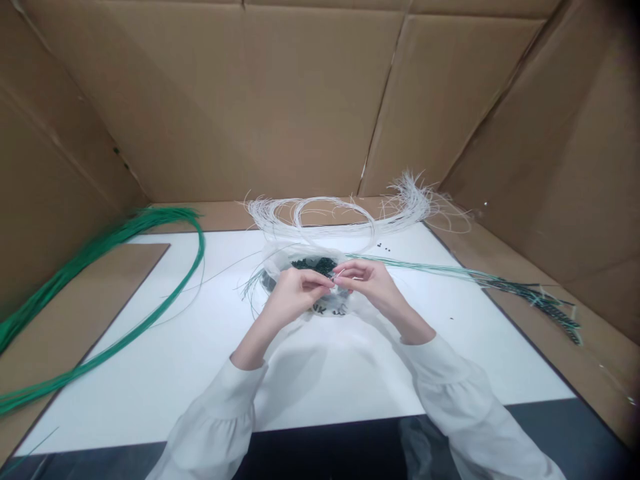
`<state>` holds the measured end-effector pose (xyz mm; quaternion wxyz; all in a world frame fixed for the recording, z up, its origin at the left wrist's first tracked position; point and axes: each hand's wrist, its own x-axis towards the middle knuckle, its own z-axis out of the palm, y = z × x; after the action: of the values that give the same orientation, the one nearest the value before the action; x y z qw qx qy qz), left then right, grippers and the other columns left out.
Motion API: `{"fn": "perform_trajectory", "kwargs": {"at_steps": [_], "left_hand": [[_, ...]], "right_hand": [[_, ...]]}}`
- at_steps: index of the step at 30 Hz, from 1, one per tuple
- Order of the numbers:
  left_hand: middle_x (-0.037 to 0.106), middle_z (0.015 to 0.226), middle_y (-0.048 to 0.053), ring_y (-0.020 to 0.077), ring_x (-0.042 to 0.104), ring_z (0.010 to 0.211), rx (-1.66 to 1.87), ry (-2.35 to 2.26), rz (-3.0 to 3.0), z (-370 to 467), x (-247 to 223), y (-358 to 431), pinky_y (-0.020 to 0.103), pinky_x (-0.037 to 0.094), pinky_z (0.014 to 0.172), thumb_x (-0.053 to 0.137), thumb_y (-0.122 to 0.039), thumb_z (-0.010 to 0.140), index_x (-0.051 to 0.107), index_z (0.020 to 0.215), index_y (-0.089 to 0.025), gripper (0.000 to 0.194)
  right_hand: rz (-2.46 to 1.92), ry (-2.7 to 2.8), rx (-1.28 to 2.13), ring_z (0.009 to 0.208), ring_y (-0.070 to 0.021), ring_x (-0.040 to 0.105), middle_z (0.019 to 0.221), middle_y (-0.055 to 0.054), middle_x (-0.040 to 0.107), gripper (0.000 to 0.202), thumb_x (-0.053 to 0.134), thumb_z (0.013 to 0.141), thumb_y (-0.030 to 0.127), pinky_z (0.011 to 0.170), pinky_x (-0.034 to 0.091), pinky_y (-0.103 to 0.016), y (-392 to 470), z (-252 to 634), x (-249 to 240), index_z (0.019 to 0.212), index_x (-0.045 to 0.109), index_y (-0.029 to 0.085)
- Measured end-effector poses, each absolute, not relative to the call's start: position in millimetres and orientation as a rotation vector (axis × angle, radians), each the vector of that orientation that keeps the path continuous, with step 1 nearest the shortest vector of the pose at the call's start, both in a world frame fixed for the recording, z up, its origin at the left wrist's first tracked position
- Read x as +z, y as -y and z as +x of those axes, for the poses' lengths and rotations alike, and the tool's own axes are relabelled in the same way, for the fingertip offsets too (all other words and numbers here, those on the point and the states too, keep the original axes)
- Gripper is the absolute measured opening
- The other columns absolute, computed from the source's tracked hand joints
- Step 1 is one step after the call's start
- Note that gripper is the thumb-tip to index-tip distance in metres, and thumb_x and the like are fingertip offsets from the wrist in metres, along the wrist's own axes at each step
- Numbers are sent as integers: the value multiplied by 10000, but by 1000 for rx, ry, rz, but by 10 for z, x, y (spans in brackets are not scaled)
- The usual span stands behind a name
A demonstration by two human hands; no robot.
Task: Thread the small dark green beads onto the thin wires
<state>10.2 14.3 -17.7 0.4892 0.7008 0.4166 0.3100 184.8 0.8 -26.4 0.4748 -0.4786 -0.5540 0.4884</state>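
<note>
Both my hands meet over a clear plastic bag [275, 265] that holds many small dark green pieces [316, 264]. The thumb and fingers of my left hand [293, 294] are pinched together at the tips. Opposite it, my right hand [376, 285] also pinches, its fingertips almost touching the left ones. Something tiny, with a thin pale end, shows between the fingertips; its kind cannot be made out. Partly covered dark lettering [327, 310] is visible at the front of the bag. Thin green strands run out past the bag on both sides.
A long green strand bundle [193, 263] curves along the left. Loose white strands [345, 230] lie coiled behind the bag. At right, green strands end in dark threaded pieces [547, 307]. Several dark bits [383, 247] dot the white board [200, 373]. Cardboard walls [310, 100] enclose the table.
</note>
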Motion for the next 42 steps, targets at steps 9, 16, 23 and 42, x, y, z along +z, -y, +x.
{"fn": "perform_trajectory", "kwargs": {"at_steps": [9,16,23,42], "left_hand": [[684,825,69,191,662,735,792,-1028,1572,111,-183,-155,264,503,649,645,-202,650,565,759,-146,146],[678,843,95,201,653,794,777,-981,1495,104,-187,-166,316,508,739,669,-182,640,580,914,-131,293],[672,827,83,179,658,752,732,-931,1236,108,-153,-175,304,489,768,586,-434,734,624,849,-112,344],[667,782,64,151,657,715,708,-995,1155,116,-103,-163,229,475,700,537,-411,776,641,802,-108,321]], "right_hand": [[-1204,1448,1138,561,-124,532,665,-29,639,266,727,577,335,490,423,-237,-20,1843,-288,757,672,147],[-1206,1480,1156,548,-108,506,645,-22,615,241,658,654,385,497,424,-230,-1,1841,-254,685,660,146],[-1198,1517,1195,491,-95,470,619,-5,569,264,645,657,422,479,422,-238,-8,1818,-255,660,599,162],[-1209,1481,1087,512,-101,466,611,0,534,262,614,687,415,476,407,-232,-44,1880,-282,669,573,157]]}}
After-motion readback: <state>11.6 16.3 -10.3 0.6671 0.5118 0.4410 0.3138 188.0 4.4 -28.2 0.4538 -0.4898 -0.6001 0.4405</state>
